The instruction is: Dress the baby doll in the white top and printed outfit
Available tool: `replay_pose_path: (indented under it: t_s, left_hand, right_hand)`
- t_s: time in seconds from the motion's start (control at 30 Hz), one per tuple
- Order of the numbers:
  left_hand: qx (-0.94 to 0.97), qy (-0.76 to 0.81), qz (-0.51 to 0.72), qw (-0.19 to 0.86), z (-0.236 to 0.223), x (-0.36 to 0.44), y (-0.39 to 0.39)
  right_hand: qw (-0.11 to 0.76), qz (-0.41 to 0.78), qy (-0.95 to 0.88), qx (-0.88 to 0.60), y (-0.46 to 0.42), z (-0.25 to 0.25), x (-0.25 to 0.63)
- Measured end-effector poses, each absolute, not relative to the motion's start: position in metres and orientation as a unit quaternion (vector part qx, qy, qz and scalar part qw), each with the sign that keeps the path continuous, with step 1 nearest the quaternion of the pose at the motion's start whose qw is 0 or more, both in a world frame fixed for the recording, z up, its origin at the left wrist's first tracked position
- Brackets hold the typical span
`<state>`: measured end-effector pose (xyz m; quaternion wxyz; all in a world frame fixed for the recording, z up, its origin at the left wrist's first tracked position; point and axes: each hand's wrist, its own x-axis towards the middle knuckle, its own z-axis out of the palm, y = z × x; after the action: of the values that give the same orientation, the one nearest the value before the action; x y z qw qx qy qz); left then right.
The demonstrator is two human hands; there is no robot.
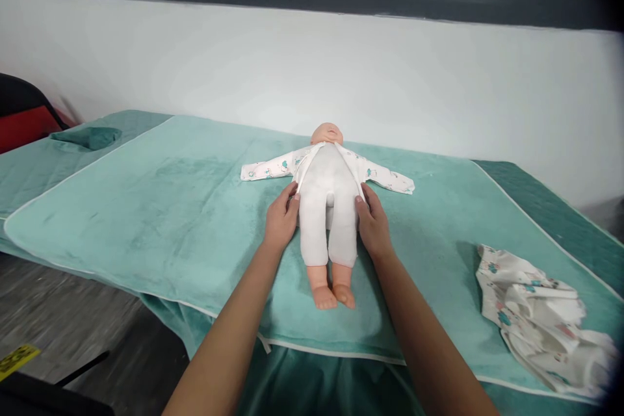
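Observation:
A baby doll (328, 182) with a white cloth body lies on its back, its head toward the wall and its bare feet toward me. Both its arms are in the sleeves of a white printed baby shirt (385, 177), spread out to the sides. The shirt's front lies open over the torso. At the doll's hip on the left, my left hand (283, 218) is closed on the shirt's edge, thumb on top. My right hand (374, 221) pinches the opposite edge in the same way. The fingers under the cloth are partly hidden.
A crumpled white printed baby garment (541, 318) lies at the right front of the green padded sheet (195, 221). A white wall (244, 65) stands behind the table. On the far left are a small dark green cloth (88, 137) and a red and black chair (26, 123).

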<state>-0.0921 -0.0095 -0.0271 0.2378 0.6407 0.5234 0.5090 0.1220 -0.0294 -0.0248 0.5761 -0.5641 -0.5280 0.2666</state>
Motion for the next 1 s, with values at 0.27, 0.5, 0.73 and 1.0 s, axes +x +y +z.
replay_pose_path:
  t_s: [0.27, 0.5, 0.73, 1.0]
  left_hand:
    - [0.635, 0.525, 0.512, 0.243, -0.0259, -0.0922, -0.0093]
    - [0.642, 0.545, 0.491, 0.222, -0.0267, -0.0936, -0.0078]
    - [0.643, 0.548, 0.491, 0.214, -0.0266, -0.0935, -0.0079]
    - [0.642, 0.549, 0.493, 0.210, -0.0281, -0.0957, -0.0060]
  right_hand:
    - [0.568, 0.268, -0.525, -0.575, -0.0305, -0.0226, 0.1210]
    - [0.577, 0.269, -0.525, -0.565, -0.0285, -0.0258, 0.1223]
    - [0.578, 0.277, -0.523, -0.562, -0.0276, -0.0260, 0.1222]
    - [0.584, 0.286, -0.517, -0.556, -0.0251, -0.0274, 0.1222]
